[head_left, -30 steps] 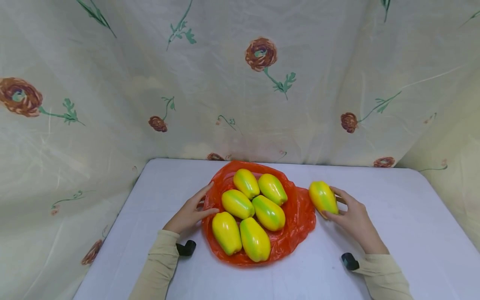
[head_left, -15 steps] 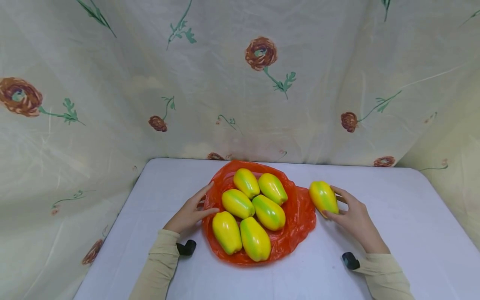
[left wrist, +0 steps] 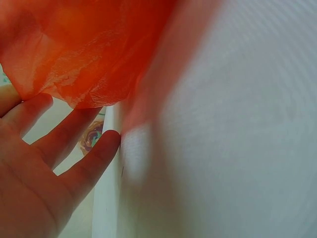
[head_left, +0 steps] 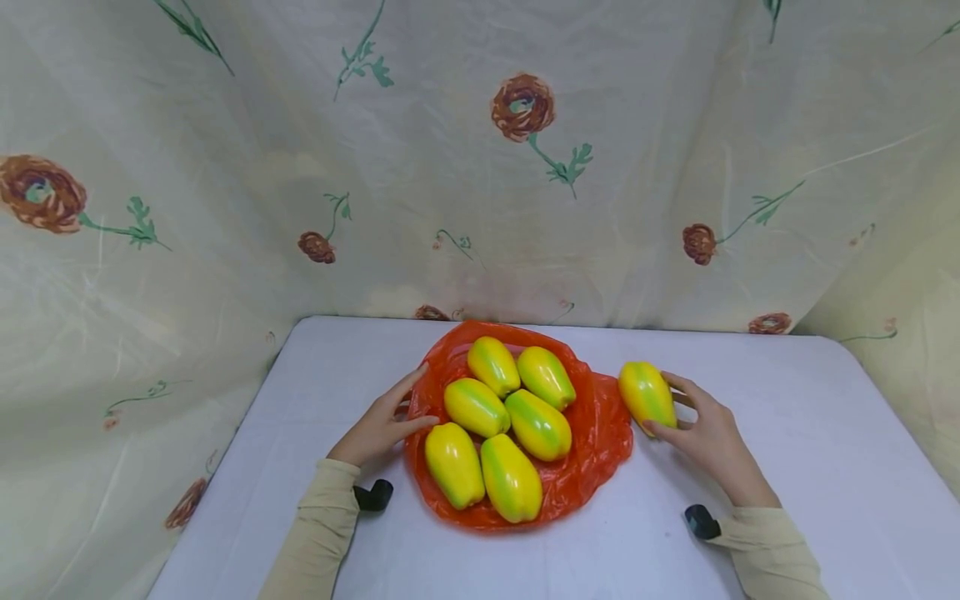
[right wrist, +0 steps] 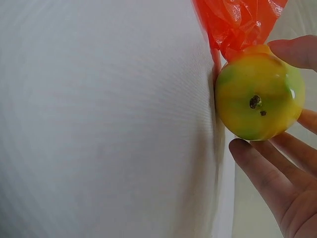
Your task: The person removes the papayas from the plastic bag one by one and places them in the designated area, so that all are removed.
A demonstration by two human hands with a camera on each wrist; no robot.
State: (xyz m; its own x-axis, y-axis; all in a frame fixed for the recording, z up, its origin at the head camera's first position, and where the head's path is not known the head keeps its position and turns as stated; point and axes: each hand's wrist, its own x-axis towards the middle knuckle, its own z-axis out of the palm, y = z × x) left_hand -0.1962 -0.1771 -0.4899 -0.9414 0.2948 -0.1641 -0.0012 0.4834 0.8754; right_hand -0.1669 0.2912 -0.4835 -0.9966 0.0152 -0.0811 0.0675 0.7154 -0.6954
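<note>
A red plastic bag (head_left: pixel 600 417) lies spread open in the middle of the table, its mouth facing up. Several yellow-green papayas (head_left: pixel 538 425) rest inside it. At the bag's left edge, my left hand (head_left: pixel 378 427) touches the plastic with spread, fairly straight fingers; the left wrist view shows the fingertips (left wrist: pixel 37 106) against the hanging film. To the right of the bag, my right hand (head_left: pixel 701 433) holds a single papaya (head_left: pixel 645 393) between thumb and fingers. In the right wrist view this papaya (right wrist: pixel 260 96) shows its stem end, close beside the bag (right wrist: pixel 242 25).
The table (head_left: pixel 787 417) has a white cover and rounded far corners. Behind it and at both sides hangs a pale curtain (head_left: pixel 600 250) with brown flowers. A small black camera (head_left: pixel 372 497) juts from the left wrist and another camera (head_left: pixel 702 522) from the right.
</note>
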